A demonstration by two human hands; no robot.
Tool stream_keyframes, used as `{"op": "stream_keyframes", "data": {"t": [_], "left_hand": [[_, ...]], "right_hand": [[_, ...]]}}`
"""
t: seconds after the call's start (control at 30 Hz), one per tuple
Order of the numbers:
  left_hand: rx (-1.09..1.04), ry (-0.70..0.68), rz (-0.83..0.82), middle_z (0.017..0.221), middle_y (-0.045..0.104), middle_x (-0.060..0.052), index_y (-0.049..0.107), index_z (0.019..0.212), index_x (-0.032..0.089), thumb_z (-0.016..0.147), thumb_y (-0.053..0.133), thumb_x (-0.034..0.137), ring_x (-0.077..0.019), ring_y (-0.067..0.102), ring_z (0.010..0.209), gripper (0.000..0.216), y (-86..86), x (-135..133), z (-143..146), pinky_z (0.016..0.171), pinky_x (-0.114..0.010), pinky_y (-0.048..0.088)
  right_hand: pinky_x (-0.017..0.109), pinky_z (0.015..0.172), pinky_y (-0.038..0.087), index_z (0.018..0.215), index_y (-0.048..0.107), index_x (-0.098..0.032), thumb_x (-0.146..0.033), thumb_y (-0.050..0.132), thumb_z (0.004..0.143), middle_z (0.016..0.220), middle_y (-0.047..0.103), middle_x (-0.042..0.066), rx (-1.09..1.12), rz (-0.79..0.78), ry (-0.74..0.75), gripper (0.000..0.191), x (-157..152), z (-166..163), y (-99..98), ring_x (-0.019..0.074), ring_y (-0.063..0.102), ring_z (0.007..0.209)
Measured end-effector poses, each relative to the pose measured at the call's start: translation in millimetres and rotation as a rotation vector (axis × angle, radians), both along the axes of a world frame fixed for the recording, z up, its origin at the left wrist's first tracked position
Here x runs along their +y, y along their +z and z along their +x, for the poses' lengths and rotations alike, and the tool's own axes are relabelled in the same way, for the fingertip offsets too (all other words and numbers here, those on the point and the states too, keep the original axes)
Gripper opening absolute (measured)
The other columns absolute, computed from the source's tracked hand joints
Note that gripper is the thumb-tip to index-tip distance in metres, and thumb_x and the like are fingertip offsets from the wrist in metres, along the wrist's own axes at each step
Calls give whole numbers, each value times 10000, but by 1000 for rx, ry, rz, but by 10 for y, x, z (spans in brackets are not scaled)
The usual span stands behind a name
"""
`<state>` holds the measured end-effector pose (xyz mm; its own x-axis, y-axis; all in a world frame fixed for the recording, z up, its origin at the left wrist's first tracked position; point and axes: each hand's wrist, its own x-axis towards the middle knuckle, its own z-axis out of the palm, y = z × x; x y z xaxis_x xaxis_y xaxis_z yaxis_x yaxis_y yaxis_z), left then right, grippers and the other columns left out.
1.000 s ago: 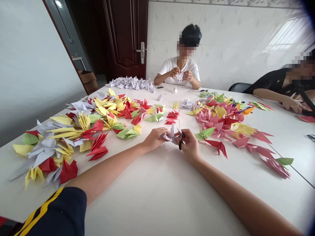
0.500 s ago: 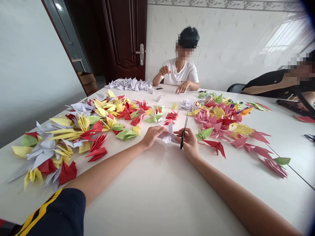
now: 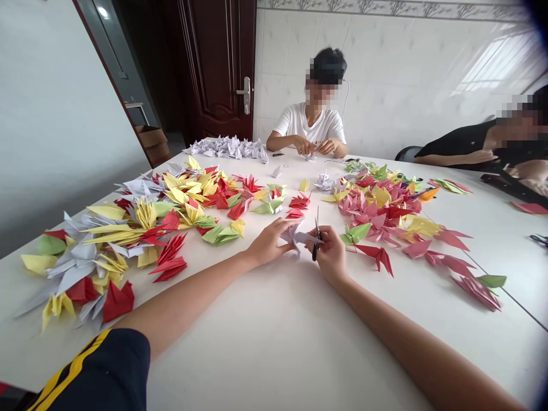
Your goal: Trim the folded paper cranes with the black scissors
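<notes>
A pale lilac-white folded paper crane (image 3: pixel 295 235) is held just above the table in front of me. My left hand (image 3: pixel 270 242) grips its left side, thumb below and fingers above. My right hand (image 3: pixel 331 251) is closed around a pair of scissors (image 3: pixel 315 245) with dark handles, whose thin blades point up and away from me and stand slightly apart. The right fingertips also meet the right end of the crane, though the exact grip is partly hidden. Just beyond lie red folded papers (image 3: pixel 299 201), and a green folded paper (image 3: pixel 356 233) sits beside my right hand.
Heaps of red, yellow, green and white folded papers (image 3: pixel 180 191) spread on the left; a mostly pink heap (image 3: pixel 372 205) lies right. White cranes (image 3: pixel 229 147) pile at the far edge. A person (image 3: pixel 314 123) sits opposite, another person (image 3: pixel 462 140) at right. More scissors (image 3: pixel 538 240) lie far right.
The crane has turned and tilted between my hands, and the scissor blades have parted a little. Opposite, the person's raised hand has come down to the other hand at a white paper.
</notes>
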<state>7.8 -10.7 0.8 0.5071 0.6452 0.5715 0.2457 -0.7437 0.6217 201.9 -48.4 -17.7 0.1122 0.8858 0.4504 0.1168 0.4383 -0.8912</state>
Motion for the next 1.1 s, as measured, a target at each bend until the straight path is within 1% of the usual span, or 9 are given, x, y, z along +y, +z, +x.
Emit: {"op": "stream_keyframes", "data": {"t": [0.1,0.2,0.3,0.4,0.53,0.7,0.87,0.97,1.1], "left_hand": [[-23,77,-20,1380,503,-129,448,1419,250,848,726,375,-293,471,1285,648,-6,-4,-1,1097,-437,385],[-83,202,-204,1395,459,-150,435,1422,234,807,739,414,-304,507,1228,710,-52,36,-7,1023,-434,453],[-146,196,-419,1351,503,-142,489,1366,202,787,693,268,-247,597,1067,617,-115,117,-22,879,-363,528],[-174,110,-509,1233,615,-98,603,1228,181,744,568,97,-182,638,933,493,-158,198,-45,813,-300,535],[-155,56,-483,1173,650,-95,709,1034,158,716,551,72,-180,644,928,365,-158,231,-77,803,-282,532],[-50,-70,-344,1311,523,-115,647,1245,230,671,735,112,-249,562,1160,593,-101,158,-88,821,-287,538],[-6,-3,-262,1252,542,-115,601,1309,242,551,913,192,-286,537,1192,821,-127,139,-47,987,-388,482],[-47,39,-291,1266,564,-115,511,1403,242,621,862,175,-252,598,1063,860,-163,144,-33,836,-335,528],[-72,7,-414,1232,621,-88,470,1447,240,679,818,204,-197,634,912,844,-163,122,-30,725,-275,515]], "right_hand": [[337,723,527,957,599,-251,-126,616,725,865,657,18,-103,181,-158,264,-42,3,-66,190,648,804],[365,774,530,1004,631,-262,-68,540,698,935,686,39,-238,270,-161,374,-66,9,-108,219,666,866],[347,778,528,1006,626,-256,-59,534,673,918,691,27,-313,183,-86,398,-40,9,-98,200,657,832],[319,759,517,979,583,-237,-102,580,682,908,695,26,-216,41,-61,327,8,10,-48,182,643,810],[253,611,455,943,538,-231,-197,634,733,887,706,31,-46,-74,-56,233,52,31,6,154,604,706],[232,574,427,927,521,-230,-241,691,709,972,724,48,51,-149,-55,277,80,67,1,144,598,708],[259,572,472,910,524,-233,-312,744,689,872,716,20,101,-259,105,322,74,47,26,151,620,652],[285,600,504,914,531,-239,-316,762,679,742,675,-21,89,-268,184,338,64,32,34,166,636,648],[331,723,538,890,562,-229,-300,768,702,834,698,8,44,-222,316,287,60,37,18,189,666,775]]}}
